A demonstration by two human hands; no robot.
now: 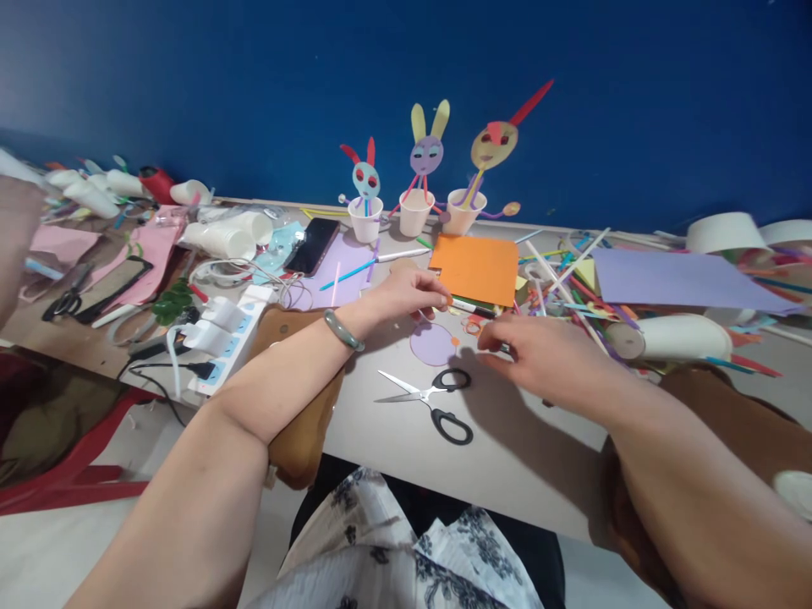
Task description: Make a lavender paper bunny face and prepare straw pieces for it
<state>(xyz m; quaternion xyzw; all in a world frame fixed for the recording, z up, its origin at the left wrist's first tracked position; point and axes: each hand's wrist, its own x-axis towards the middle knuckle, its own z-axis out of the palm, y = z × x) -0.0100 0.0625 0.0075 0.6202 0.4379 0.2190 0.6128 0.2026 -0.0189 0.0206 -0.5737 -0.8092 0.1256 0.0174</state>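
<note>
At the left side, a white power strip (232,342) with plugs lies on the bench (374,436). To the right of it comes the person's left hand (409,290), whose grip is closed by the fingertips on the left end of a marker (468,306). Nearer to the body, the scissors (422,395) rest with blades apart and pointing left, and just beyond them lies a purple oval (433,345). The marker is between the two hands, in front of the orange sheet (479,269); its long axis goes from left to right, with the dark end toward the right hand (529,348). This right hand is just beside that end, its fingers bent; whether its grip holds something, one cannot tell. The left hand is nearer, as it touches the marker.
</note>
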